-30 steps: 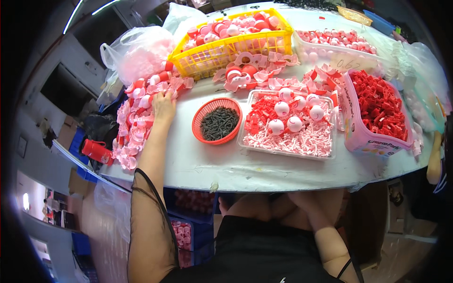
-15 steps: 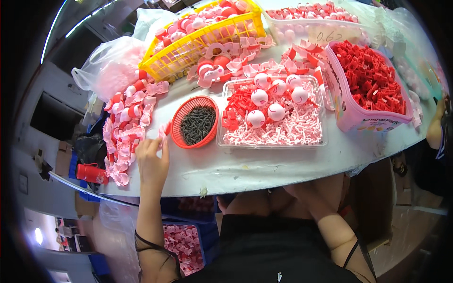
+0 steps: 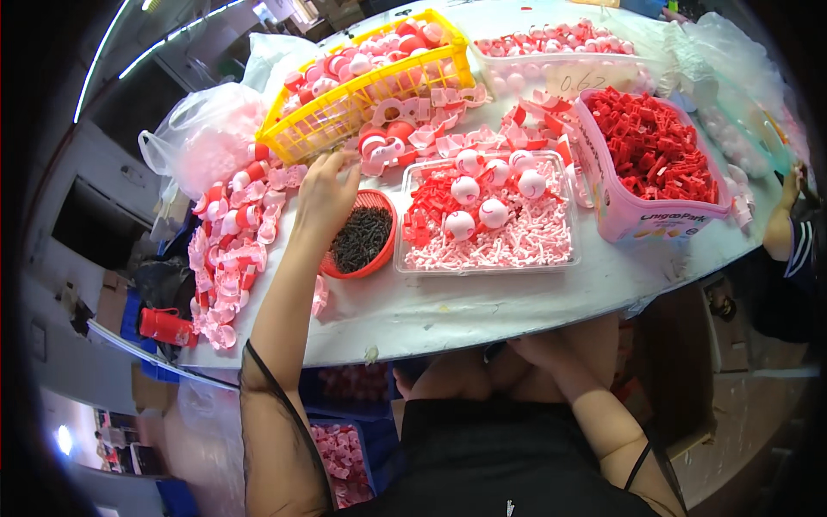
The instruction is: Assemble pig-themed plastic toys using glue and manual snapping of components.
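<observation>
Fingers (image 3: pixel 321 169) of my left hand (image 3: pixel 326 202), curled, contents undeterminable, hover near the yellow basket (image 3: pixel 366 84) toward the tabletop's (image 3: pixel 413 319) far left corner, beside pink shell pieces (image 3: pixel 385 155); step judged part selection, calling for a clean pinch.

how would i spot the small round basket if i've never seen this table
On the white table, find the clear rectangular tray near the middle. Directly left of it, by the left hand, sits the small round red basket. Its black pieces stand out amid pink and red.
</observation>
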Available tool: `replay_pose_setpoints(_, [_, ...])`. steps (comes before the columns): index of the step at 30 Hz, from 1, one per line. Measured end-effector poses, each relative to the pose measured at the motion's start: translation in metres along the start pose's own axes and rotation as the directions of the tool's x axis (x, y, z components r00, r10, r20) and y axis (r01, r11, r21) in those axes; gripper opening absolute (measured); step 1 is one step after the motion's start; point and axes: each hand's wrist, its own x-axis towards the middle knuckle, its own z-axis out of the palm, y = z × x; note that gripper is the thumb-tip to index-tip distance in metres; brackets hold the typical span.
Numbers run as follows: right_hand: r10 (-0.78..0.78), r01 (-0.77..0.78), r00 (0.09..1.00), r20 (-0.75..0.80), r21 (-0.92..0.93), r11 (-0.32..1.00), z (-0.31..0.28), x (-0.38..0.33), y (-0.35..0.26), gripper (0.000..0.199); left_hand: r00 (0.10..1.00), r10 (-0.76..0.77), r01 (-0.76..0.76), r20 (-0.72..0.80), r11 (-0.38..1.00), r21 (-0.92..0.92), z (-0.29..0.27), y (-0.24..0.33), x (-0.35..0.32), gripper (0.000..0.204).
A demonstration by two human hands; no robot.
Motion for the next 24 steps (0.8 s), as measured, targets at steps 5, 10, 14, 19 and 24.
replay_pose_setpoints(5, [0.005, 0.009, 0.999, -0.051, 0.261, 0.965, 0.011, 0.002, 0.014, 0.034, 0.991, 0.050, -0.065, 0.126, 0.991, 0.117, 0.030, -0.015, 0.048, 0.038])
replay_pose_setpoints(10, [0.152, -0.134, 0.988, 0.028, 0.642, 0.755, -0.008, 0.001, -0.007, 0.041, 0.954, -0.063, -0.014, 0.292, 0.967, 0.256, 0.036, -0.022, 0.059, 0.037])
replay_pose_setpoints(14, [0.190, -0.142, 0.982, 0.023, 0.755, 0.640, -0.012, -0.002, -0.008, 0.043, 0.993, 0.117, -0.109, -0.018, 0.963, 0.247, 0.012, 0.001, 0.053, 0.030])
replay_pose_setpoints(19, [0.089, -0.095, 0.995, 0.038, 0.552, 0.828, -0.008, -0.004, -0.001, 0.040, 0.970, -0.186, 0.097, -0.158, 0.887, -0.452, -0.031, 0.057, 0.008, 0.021])
replay_pose_setpoints(24, [-0.360, -0.098, 0.759, 0.542, 0.642, 0.760, -0.032, -0.012, -0.073, 0.036, 0.940, -0.340, 0.206, 0.027, 0.502, -0.840, -0.043, 0.078, -0.069, 0.014])
